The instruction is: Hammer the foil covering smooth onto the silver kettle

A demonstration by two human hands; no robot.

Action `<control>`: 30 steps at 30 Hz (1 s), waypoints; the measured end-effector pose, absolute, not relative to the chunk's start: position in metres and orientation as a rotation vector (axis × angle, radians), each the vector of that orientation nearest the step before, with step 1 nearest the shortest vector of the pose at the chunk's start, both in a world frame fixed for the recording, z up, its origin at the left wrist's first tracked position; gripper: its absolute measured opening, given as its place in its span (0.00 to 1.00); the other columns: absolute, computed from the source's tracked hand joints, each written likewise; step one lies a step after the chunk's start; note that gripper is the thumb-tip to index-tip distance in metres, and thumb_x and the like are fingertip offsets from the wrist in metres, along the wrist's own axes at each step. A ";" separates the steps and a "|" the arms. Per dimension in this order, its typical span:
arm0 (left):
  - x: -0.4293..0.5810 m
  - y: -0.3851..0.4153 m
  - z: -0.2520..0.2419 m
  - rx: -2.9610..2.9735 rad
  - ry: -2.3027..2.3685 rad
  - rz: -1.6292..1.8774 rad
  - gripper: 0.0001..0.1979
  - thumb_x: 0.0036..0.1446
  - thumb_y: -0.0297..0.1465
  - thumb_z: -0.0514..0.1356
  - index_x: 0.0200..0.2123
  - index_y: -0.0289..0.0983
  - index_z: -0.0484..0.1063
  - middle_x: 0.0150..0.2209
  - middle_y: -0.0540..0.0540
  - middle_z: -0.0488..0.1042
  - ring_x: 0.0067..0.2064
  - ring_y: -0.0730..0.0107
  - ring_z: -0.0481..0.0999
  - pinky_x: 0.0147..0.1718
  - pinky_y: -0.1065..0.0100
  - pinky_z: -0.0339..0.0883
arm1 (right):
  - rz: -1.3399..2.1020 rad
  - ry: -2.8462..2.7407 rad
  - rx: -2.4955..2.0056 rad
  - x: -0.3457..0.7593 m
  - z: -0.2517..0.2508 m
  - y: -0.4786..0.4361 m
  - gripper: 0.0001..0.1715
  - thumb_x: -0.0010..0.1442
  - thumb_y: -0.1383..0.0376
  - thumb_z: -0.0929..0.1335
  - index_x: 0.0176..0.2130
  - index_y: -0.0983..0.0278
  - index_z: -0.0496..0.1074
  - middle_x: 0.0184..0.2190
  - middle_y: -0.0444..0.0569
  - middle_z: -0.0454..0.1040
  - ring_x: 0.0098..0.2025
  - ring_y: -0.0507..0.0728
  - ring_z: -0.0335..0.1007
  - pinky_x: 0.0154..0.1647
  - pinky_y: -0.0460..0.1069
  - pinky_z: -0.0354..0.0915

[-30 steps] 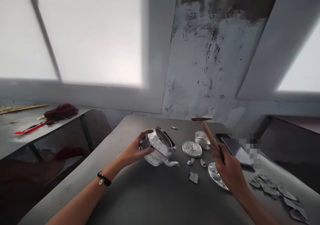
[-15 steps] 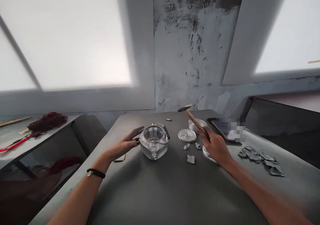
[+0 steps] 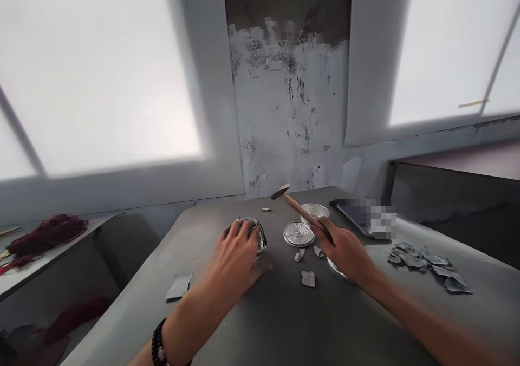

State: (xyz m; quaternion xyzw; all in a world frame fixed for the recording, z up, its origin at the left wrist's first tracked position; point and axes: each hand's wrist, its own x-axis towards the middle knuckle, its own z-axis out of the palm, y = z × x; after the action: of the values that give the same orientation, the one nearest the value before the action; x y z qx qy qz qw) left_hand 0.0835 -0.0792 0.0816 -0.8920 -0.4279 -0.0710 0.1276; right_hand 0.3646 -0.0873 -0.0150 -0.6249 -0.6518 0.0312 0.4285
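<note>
- Gripping the hammer (image 3: 299,208), the person's right hand (image 3: 344,251) is closed around the wooden handle, to the right of the silver disc (image 3: 299,235); the hammer's head points up and away, beyond and left of the disc.
- The silver pot (image 3: 260,241) stands left of the disc, mostly hidden by the left hand (image 3: 236,253) draped over it; whether those fingers clamp it cannot be told.
- The two hands are apart, with the disc between them.
- For a sure hold, the left fingers would do best wrapped low on the pot's wall, clear of any hammer blow.
- Short, loose-wristed strokes seem safest, given the bowl (image 3: 316,209) beyond the disc and the metal scrap (image 3: 308,279) nearer than it.
</note>
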 end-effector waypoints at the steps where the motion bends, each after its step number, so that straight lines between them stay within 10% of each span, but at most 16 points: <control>1: 0.089 -0.079 0.082 -2.546 -1.271 -0.123 0.33 0.63 0.41 0.73 0.67 0.32 0.73 0.68 0.29 0.72 0.70 0.32 0.69 0.64 0.38 0.71 | 0.075 -1.632 -1.565 0.363 -0.016 -0.087 0.24 0.76 0.43 0.57 0.48 0.55 0.69 0.20 0.40 0.68 0.20 0.60 0.66 0.25 0.50 0.52; 9: 0.094 -0.080 0.078 -2.386 -1.298 -0.166 0.13 0.72 0.30 0.61 0.52 0.34 0.83 0.60 0.31 0.77 0.61 0.39 0.77 0.56 0.44 0.76 | 0.073 -1.666 -1.573 0.358 -0.017 -0.088 0.21 0.77 0.44 0.57 0.44 0.54 0.67 0.21 0.40 0.68 0.23 0.59 0.66 0.28 0.50 0.51; 17: 0.062 -0.050 0.073 -2.617 -1.476 -0.819 0.20 0.74 0.40 0.53 0.48 0.38 0.83 0.45 0.36 0.84 0.49 0.44 0.82 0.46 0.53 0.74 | 0.072 -1.673 -1.529 0.355 -0.015 -0.090 0.23 0.77 0.43 0.57 0.44 0.54 0.68 0.22 0.41 0.69 0.23 0.59 0.67 0.27 0.50 0.54; 23: 0.045 -0.044 0.084 -3.018 -1.635 -1.302 0.31 0.70 0.54 0.56 0.65 0.39 0.67 0.37 0.46 0.82 0.33 0.61 0.78 0.31 0.65 0.70 | 0.093 -1.775 -1.444 0.349 -0.016 -0.093 0.21 0.77 0.46 0.58 0.42 0.54 0.68 0.23 0.41 0.71 0.23 0.57 0.66 0.27 0.49 0.54; 30: 0.027 -0.039 0.080 -3.127 -1.676 -1.398 0.31 0.68 0.63 0.53 0.41 0.40 0.70 0.36 0.47 0.76 0.34 0.64 0.74 0.29 0.67 0.70 | 0.100 -1.941 -1.291 0.352 -0.025 -0.097 0.22 0.78 0.46 0.57 0.42 0.54 0.68 0.27 0.41 0.74 0.26 0.56 0.69 0.31 0.50 0.61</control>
State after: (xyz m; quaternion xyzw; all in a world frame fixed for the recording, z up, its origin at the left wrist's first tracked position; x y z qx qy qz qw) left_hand 0.0273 -0.0393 0.0801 -0.7742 -0.4150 -0.3462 -0.3295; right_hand 0.3520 -0.0971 -0.0251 -0.5087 -0.7649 0.0394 0.3932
